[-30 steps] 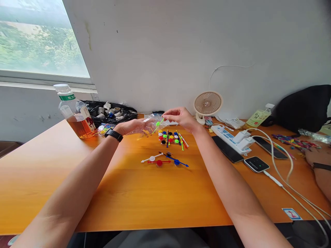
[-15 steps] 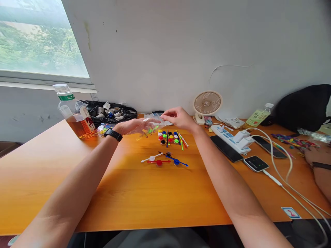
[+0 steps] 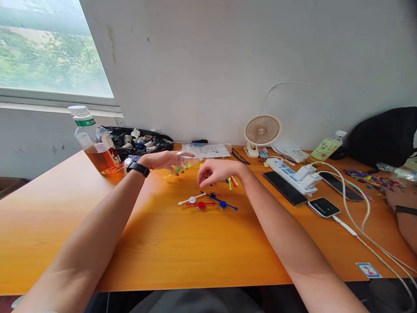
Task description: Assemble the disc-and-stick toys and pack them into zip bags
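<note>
Left hand (image 3: 161, 160): palm up, fingers curled shut round a small clear plastic bag (image 3: 181, 165) with a few coloured pieces inside, raised just above the orange wooden table (image 3: 97, 226), far of centre. Right hand (image 3: 215, 173): knuckles up, fingers bunched, tips down on the loose pile of coloured plastic discs and sticks (image 3: 230, 182) (whether a piece is pinched cannot be told). Just near of it lie a white spinner (image 3: 191, 200), a red spinner (image 3: 201, 204) and a blue spinner (image 3: 223, 204). Hazards: a slackened left grip could tip the bag and spill its pieces; the right wrist, dropping, could scatter the spinners.
</note>
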Action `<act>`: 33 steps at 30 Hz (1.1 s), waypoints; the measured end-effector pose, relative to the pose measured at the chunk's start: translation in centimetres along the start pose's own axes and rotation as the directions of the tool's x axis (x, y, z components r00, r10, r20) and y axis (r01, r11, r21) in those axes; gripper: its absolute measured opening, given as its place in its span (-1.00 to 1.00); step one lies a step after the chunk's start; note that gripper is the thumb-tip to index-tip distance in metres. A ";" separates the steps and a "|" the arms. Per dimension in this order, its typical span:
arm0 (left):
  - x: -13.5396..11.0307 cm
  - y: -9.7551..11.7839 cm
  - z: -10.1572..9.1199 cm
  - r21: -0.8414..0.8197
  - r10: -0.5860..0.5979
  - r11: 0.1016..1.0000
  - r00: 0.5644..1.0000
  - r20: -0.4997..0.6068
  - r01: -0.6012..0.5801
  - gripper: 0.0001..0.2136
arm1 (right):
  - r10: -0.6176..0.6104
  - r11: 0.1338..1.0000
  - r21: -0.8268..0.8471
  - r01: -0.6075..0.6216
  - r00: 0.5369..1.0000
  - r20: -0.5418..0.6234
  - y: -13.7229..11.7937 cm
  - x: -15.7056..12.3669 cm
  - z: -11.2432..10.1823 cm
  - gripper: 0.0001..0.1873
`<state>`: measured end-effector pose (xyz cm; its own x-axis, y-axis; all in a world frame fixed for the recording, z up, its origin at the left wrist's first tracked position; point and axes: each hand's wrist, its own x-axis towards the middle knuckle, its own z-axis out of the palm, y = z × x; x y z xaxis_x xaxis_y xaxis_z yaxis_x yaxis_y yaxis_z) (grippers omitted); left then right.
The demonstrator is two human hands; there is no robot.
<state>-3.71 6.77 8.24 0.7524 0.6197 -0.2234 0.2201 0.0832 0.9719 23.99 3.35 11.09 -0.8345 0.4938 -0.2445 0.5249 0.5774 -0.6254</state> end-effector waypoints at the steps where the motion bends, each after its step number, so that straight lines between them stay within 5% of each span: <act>1: 0.0 0.0 0.0 0.004 -0.003 1.000 1.000 -0.001 0.003 -0.27 | 0.024 1.000 -0.022 -0.022 0.995 0.098 0.3 0.6 0.5 -0.70; 7: -0.2 0.1 0.2 0.041 -0.009 0.999 1.000 -0.013 0.010 -0.33 | 0.054 0.997 0.045 -0.063 0.983 0.178 1.3 2.6 1.9 -0.73; 11: -0.2 0.0 0.1 0.053 0.004 0.999 1.000 -0.017 -0.003 -0.36 | -0.074 0.969 0.237 0.066 0.997 0.024 0.1 0.7 0.7 -0.65; 14: -0.2 -0.1 0.2 0.019 0.009 1.000 1.000 -0.002 -0.009 -0.38 | -0.099 0.903 0.393 0.173 0.975 -0.200 -0.5 -1.3 -0.8 -0.62; 16: -0.3 0.1 0.4 -0.004 0.015 1.000 1.000 0.009 -0.015 -0.40 | -0.078 0.850 0.431 0.302 0.883 -0.464 -0.1 -2.4 -1.9 -0.65; 18: -0.5 0.3 0.5 -0.018 0.025 1.000 1.000 0.013 -0.025 -0.42 | 0.005 0.793 0.445 0.415 0.727 -0.687 1.0 -3.0 -2.9 -0.66; 20: -0.6 0.5 0.6 -0.023 0.031 0.999 0.999 0.023 -0.030 -0.42 | 0.108 0.785 0.445 0.431 0.612 -0.784 2.2 -3.3 -3.6 -0.63; 22: -0.7 0.6 0.7 -0.025 0.034 0.999 0.999 0.038 -0.033 -0.40 | 0.167 0.819 0.435 0.375 0.569 -0.805 3.2 -3.4 -4.0 -0.60; 28: -0.7 0.6 0.8 -0.037 0.044 0.998 0.996 0.071 -0.042 -0.43 | 0.144 0.915 0.369 0.162 0.723 -0.676 2.5 -3.1 -3.3 -0.55; 33: -0.1 0.6 1.2 -0.039 0.030 0.999 0.997 0.070 -0.028 -0.41 | 0.126 0.913 0.380 0.151 0.780 -0.614 0.9 -1.8 -2.3 -0.58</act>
<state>-2.88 5.83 8.71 0.8001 0.5661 -0.1985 0.1750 0.0963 0.9799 26.38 4.45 12.65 -0.4814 0.8568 0.1851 0.2891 0.3545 -0.8892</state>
